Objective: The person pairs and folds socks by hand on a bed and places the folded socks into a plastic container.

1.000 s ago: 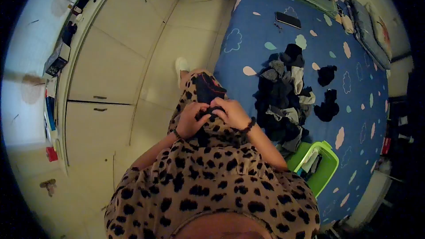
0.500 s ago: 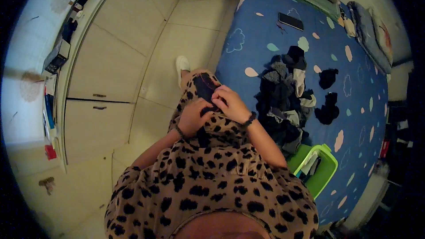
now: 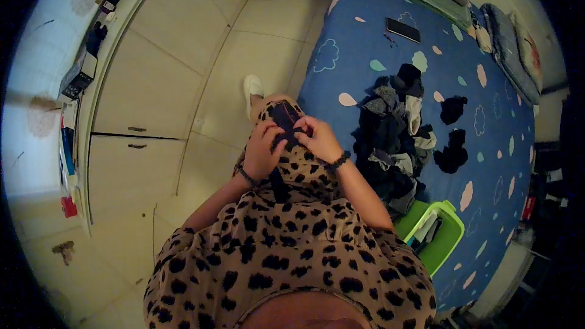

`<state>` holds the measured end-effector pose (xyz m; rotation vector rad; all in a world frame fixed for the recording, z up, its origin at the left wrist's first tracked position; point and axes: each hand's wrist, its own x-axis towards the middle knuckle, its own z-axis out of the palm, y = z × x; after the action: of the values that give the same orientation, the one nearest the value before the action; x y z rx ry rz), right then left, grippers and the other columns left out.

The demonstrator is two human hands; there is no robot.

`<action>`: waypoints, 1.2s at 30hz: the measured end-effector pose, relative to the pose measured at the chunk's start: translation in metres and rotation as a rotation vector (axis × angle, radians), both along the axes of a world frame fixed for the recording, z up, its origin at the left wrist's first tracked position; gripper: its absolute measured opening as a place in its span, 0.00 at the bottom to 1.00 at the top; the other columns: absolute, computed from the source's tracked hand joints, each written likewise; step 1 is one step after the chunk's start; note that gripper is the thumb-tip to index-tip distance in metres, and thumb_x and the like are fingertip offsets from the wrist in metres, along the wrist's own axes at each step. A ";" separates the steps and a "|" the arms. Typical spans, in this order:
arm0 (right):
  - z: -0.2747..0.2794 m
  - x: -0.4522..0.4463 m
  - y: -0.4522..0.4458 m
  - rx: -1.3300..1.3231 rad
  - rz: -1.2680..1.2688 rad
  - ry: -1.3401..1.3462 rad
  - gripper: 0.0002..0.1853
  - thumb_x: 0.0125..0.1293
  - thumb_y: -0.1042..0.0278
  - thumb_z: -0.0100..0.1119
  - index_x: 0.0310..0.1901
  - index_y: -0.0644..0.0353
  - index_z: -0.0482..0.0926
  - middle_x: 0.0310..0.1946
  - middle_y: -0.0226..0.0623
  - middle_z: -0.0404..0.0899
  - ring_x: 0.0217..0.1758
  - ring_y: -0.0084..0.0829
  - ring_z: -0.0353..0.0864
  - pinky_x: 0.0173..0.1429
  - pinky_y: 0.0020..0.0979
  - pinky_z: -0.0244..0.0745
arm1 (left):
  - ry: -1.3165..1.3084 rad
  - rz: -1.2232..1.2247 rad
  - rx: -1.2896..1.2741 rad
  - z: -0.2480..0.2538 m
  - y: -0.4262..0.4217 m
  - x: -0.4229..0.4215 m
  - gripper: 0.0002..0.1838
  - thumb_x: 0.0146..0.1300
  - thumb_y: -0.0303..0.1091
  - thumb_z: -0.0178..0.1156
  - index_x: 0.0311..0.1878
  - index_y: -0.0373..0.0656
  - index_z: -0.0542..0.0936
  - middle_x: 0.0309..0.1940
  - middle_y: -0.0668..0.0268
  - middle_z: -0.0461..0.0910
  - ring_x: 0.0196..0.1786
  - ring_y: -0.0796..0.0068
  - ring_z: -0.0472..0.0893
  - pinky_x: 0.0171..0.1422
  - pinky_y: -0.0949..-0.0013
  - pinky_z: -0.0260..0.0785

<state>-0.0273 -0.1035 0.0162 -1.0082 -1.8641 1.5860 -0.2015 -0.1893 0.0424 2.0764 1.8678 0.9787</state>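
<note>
Cloth, dark with a red line, lies over my leg by the left edge of the bed. My left hand and right hand pinch it. A green tub sits near some clothes.

left arm: is reaching forward and kinda angling in toward the middle
right arm: is pretty much mirroring that from the other side
left hand: is showing its back to the camera, fingers are curling inward
right hand: is pinching, thumb and fingertips are pointing at the other hand
spacing: hands are sitting close together, wrists are staying wider apart
</note>
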 end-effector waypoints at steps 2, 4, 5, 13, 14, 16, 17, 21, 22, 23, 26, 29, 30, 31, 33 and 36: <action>0.004 -0.004 0.006 -0.008 -0.052 -0.043 0.06 0.61 0.72 0.61 0.39 0.62 0.76 0.28 0.26 0.72 0.31 0.24 0.70 0.38 0.26 0.68 | -0.005 -0.045 -0.068 0.006 -0.004 0.004 0.17 0.54 0.31 0.66 0.47 0.37 0.77 0.45 0.57 0.75 0.50 0.57 0.75 0.53 0.61 0.70; 0.004 -0.006 0.010 0.002 -0.041 -0.066 0.05 0.62 0.72 0.60 0.38 0.62 0.76 0.27 0.29 0.73 0.31 0.26 0.72 0.38 0.27 0.69 | -0.008 -0.085 -0.137 0.004 -0.006 0.004 0.18 0.53 0.30 0.66 0.46 0.36 0.77 0.49 0.55 0.73 0.54 0.52 0.73 0.56 0.58 0.69; 0.004 -0.008 0.012 0.014 -0.034 -0.088 0.05 0.63 0.72 0.60 0.36 0.62 0.75 0.27 0.32 0.75 0.31 0.29 0.73 0.37 0.29 0.69 | -0.026 -0.079 -0.160 0.003 -0.005 0.002 0.17 0.54 0.31 0.66 0.46 0.37 0.77 0.51 0.54 0.74 0.56 0.51 0.72 0.60 0.57 0.67; 0.001 -0.005 0.016 0.493 -0.165 -0.156 0.05 0.59 0.77 0.59 0.36 0.62 0.75 0.33 0.46 0.76 0.36 0.49 0.77 0.40 0.39 0.72 | 0.089 -0.148 -0.040 -0.005 0.016 -0.003 0.08 0.57 0.30 0.62 0.37 0.37 0.76 0.58 0.56 0.72 0.62 0.53 0.70 0.64 0.54 0.63; 0.004 -0.004 0.017 0.521 -0.158 -0.143 0.06 0.57 0.78 0.59 0.37 0.62 0.75 0.33 0.46 0.76 0.37 0.50 0.77 0.41 0.40 0.72 | 0.093 -0.139 -0.054 -0.004 0.017 -0.001 0.07 0.58 0.29 0.61 0.36 0.38 0.76 0.59 0.55 0.71 0.62 0.53 0.69 0.64 0.54 0.63; 0.010 0.001 0.016 0.463 -0.123 -0.155 0.07 0.57 0.79 0.60 0.38 0.61 0.75 0.35 0.46 0.76 0.38 0.51 0.76 0.41 0.40 0.72 | 0.099 -0.130 -0.067 -0.004 0.018 0.002 0.06 0.59 0.29 0.60 0.35 0.38 0.75 0.60 0.55 0.71 0.63 0.52 0.69 0.63 0.54 0.64; 0.014 0.001 0.016 0.405 -0.090 -0.167 0.08 0.56 0.80 0.60 0.38 0.60 0.75 0.36 0.46 0.76 0.39 0.52 0.76 0.42 0.41 0.73 | 0.118 -0.118 -0.054 -0.003 0.017 0.004 0.06 0.59 0.29 0.60 0.36 0.39 0.75 0.59 0.55 0.71 0.63 0.52 0.68 0.62 0.53 0.64; 0.014 -0.002 0.020 0.570 -0.049 -0.211 0.08 0.57 0.78 0.59 0.38 0.61 0.75 0.38 0.46 0.76 0.39 0.52 0.77 0.43 0.44 0.73 | 0.137 -0.058 -0.025 -0.010 0.013 0.006 0.06 0.58 0.29 0.60 0.37 0.40 0.74 0.53 0.58 0.72 0.58 0.55 0.70 0.59 0.54 0.64; 0.011 -0.005 0.019 0.592 -0.063 -0.262 0.07 0.58 0.77 0.59 0.38 0.62 0.75 0.38 0.46 0.76 0.40 0.52 0.77 0.43 0.44 0.73 | 0.137 -0.056 -0.026 -0.012 0.012 0.006 0.06 0.58 0.29 0.60 0.37 0.40 0.74 0.53 0.58 0.72 0.58 0.55 0.70 0.59 0.54 0.64; 0.007 -0.007 0.020 0.615 -0.075 -0.310 0.06 0.59 0.76 0.58 0.38 0.64 0.75 0.37 0.47 0.76 0.41 0.52 0.77 0.44 0.45 0.73 | 0.164 -0.069 -0.030 -0.013 0.012 0.007 0.06 0.58 0.30 0.60 0.37 0.41 0.74 0.50 0.59 0.72 0.55 0.56 0.70 0.58 0.55 0.64; -0.011 -0.010 0.029 0.560 -0.059 -0.338 0.05 0.60 0.74 0.57 0.38 0.64 0.75 0.38 0.48 0.76 0.43 0.52 0.76 0.44 0.46 0.72 | 0.222 -0.068 -0.025 -0.013 0.013 0.008 0.06 0.58 0.30 0.59 0.37 0.42 0.74 0.45 0.60 0.71 0.51 0.58 0.71 0.57 0.57 0.63; -0.025 -0.011 0.036 0.497 -0.087 -0.483 0.07 0.59 0.73 0.60 0.38 0.63 0.75 0.39 0.48 0.77 0.43 0.52 0.76 0.45 0.45 0.72 | 0.243 -0.064 -0.025 -0.011 0.012 0.007 0.06 0.58 0.30 0.59 0.37 0.42 0.74 0.44 0.60 0.71 0.50 0.58 0.71 0.56 0.58 0.62; -0.010 -0.011 0.036 0.498 -0.087 -0.481 0.07 0.59 0.73 0.60 0.38 0.63 0.75 0.39 0.48 0.77 0.43 0.52 0.76 0.45 0.45 0.72 | 0.236 -0.063 -0.028 -0.010 0.013 0.006 0.06 0.58 0.30 0.59 0.37 0.42 0.74 0.44 0.60 0.71 0.50 0.58 0.71 0.56 0.58 0.62; 0.007 -0.008 0.036 0.575 -0.097 -0.339 0.10 0.58 0.71 0.62 0.41 0.62 0.75 0.42 0.46 0.77 0.46 0.50 0.75 0.48 0.44 0.72 | 0.237 -0.062 -0.028 -0.010 0.014 0.005 0.06 0.58 0.30 0.59 0.37 0.42 0.74 0.44 0.60 0.71 0.50 0.58 0.71 0.56 0.58 0.62; 0.030 -0.008 0.037 0.644 -0.103 -0.200 0.14 0.57 0.70 0.64 0.44 0.61 0.76 0.45 0.45 0.77 0.48 0.49 0.75 0.50 0.43 0.71 | 0.212 -0.040 -0.018 -0.013 0.013 0.007 0.06 0.58 0.30 0.59 0.37 0.42 0.74 0.44 0.60 0.71 0.50 0.58 0.70 0.56 0.57 0.62; 0.033 -0.020 0.052 0.796 0.280 -0.141 0.28 0.54 0.68 0.66 0.58 0.55 0.72 0.57 0.39 0.71 0.59 0.43 0.69 0.62 0.42 0.66 | 0.151 -0.033 -0.061 -0.015 0.012 0.008 0.06 0.57 0.29 0.60 0.38 0.41 0.74 0.45 0.58 0.71 0.51 0.56 0.70 0.56 0.56 0.63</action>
<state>-0.0472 -0.0520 0.0487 -0.5160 -2.4978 0.7472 -0.1934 -0.1777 0.0271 2.1924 1.9008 0.7673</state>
